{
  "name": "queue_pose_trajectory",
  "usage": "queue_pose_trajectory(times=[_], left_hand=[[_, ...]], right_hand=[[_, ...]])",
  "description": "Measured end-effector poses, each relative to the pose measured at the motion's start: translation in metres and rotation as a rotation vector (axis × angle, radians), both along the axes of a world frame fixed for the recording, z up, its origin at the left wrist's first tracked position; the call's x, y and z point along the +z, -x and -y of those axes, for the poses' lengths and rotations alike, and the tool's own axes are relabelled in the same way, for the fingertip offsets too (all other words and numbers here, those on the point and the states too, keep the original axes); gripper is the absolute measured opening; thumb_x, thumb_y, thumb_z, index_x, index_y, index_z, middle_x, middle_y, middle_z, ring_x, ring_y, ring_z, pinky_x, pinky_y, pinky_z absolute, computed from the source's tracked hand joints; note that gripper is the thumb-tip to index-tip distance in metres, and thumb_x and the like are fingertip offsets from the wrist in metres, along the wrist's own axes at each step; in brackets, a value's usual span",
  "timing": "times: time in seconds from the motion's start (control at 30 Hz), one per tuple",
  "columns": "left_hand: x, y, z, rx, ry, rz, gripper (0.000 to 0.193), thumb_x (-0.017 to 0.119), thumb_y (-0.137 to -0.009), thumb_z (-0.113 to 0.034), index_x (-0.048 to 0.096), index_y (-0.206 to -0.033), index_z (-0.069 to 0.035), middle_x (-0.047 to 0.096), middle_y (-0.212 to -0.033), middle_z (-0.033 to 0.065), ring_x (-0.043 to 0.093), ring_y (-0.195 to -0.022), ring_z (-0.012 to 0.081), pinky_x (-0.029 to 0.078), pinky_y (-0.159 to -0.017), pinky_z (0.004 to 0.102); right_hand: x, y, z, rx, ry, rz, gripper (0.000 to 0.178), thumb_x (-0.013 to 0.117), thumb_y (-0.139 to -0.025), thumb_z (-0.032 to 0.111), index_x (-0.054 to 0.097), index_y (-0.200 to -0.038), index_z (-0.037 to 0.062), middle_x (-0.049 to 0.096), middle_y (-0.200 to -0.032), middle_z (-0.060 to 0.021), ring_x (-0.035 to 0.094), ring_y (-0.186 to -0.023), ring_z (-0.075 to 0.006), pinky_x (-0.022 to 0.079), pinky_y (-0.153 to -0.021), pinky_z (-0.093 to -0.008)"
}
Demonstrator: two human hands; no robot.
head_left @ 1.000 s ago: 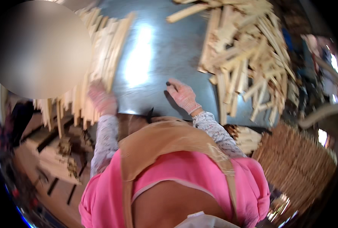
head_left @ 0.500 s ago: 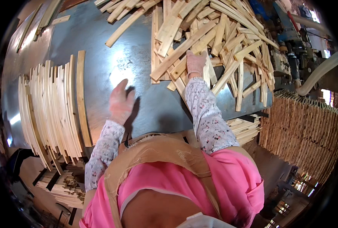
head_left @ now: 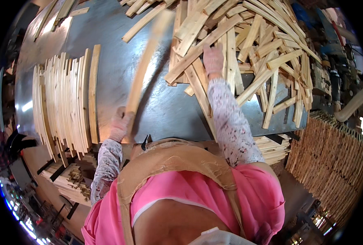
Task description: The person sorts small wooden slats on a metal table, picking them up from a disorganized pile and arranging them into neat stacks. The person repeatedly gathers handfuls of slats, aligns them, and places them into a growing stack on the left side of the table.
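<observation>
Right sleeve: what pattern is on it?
The right sleeve is whitish with scattered reddish and dark marks, clearest in the head view.

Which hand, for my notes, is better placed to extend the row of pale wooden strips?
Probably the left hand: it holds a long tan wooden strip near that row; the right hand is farther.

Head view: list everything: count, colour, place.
Metal table: one, grey, centre
Held strip: one, tan, above table
Strip row: many, pale, table's left
Loose pile: many, pale, upper right
Far strips: several, pale, upper left
Left stack: one, pale, lower left
Right stack: one, pale, below table edge
Tall stack: one, brown, right
Hose: one, whitish, right
Apron: one, tan, lower centre
Top: one, pink, under apron
Floral sleeves: two, white, forearms
Left hand: one, gloved pink, gripping held strip
Right hand: one, gloved pink, at pile
</observation>
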State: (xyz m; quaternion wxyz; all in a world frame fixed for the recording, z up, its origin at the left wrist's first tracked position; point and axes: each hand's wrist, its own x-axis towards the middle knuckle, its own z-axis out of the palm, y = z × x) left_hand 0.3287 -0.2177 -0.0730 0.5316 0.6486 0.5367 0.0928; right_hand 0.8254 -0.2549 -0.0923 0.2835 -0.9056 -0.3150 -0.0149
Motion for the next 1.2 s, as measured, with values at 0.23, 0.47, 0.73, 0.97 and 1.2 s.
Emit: queue_pose_trajectory(times=[0.23,0.47,0.73,0.97,1.2], left_hand=[[0.005,0.101,-0.051,0.068,-0.479,-0.743,0.046,0.065,-0.101,-0.037,0.063,-0.132,-0.003,0.065,-0.136,0.0244,0.064,-0.123,0.0413,0.052,-0.106,0.0511],[0.002,0.138,-0.035,0.159,-0.617,-0.72,0.04,0.07,-0.097,-0.031,0.063,-0.126,-0.005,0.062,-0.139,0.0187,0.061,-0.126,0.0387,0.052,-0.106,0.049],[0.046,0.16,-0.052,0.309,-0.422,-0.578,0.038,0.074,-0.092,-0.029,0.07,-0.127,-0.014,0.065,-0.132,0.0127,0.064,-0.127,0.0333,0.052,-0.108,0.046],[0.044,0.369,-0.071,0.65,-0.48,-0.883,0.061,0.072,-0.097,-0.043,0.062,-0.145,-0.006,0.06,-0.153,0.0161,0.045,-0.151,0.0314,0.029,-0.126,0.0435],[0.052,0.449,-0.092,0.572,-0.367,-0.789,0.061,0.052,-0.101,-0.06,0.074,-0.124,-0.008,0.074,-0.125,0.0212,0.069,-0.118,0.0399,0.053,-0.102,0.0508]], right_hand=[[-0.004,-0.01,-0.045,-0.075,-0.218,-0.552,0.038,0.062,-0.099,0.022,0.068,-0.128,-0.0021,0.074,-0.119,-0.0227,0.071,-0.115,-0.0327,0.052,-0.104,-0.0497],[0.079,0.169,-0.05,0.047,-0.301,-0.586,0.055,0.075,-0.093,0.029,0.062,-0.132,-0.0086,0.073,-0.115,-0.0188,0.07,-0.097,-0.0276,0.055,-0.089,-0.0412],[0.013,0.401,-0.152,0.514,0.013,-0.586,0.052,0.065,-0.098,0.037,0.063,-0.131,-0.0025,0.073,-0.119,-0.0292,0.069,-0.113,-0.0461,0.051,-0.101,-0.0506],[-0.016,0.488,-0.184,0.684,0.083,-0.582,0.061,0.07,-0.097,0.047,0.058,-0.137,0.0035,0.067,-0.124,-0.0326,0.065,-0.115,-0.0512,0.05,-0.103,-0.0536],[0.01,0.474,-0.19,0.689,0.082,-0.626,0.06,0.073,-0.097,0.035,0.058,-0.141,-0.0028,0.074,-0.126,-0.0236,0.07,-0.117,-0.0357,0.051,-0.103,-0.0418]])
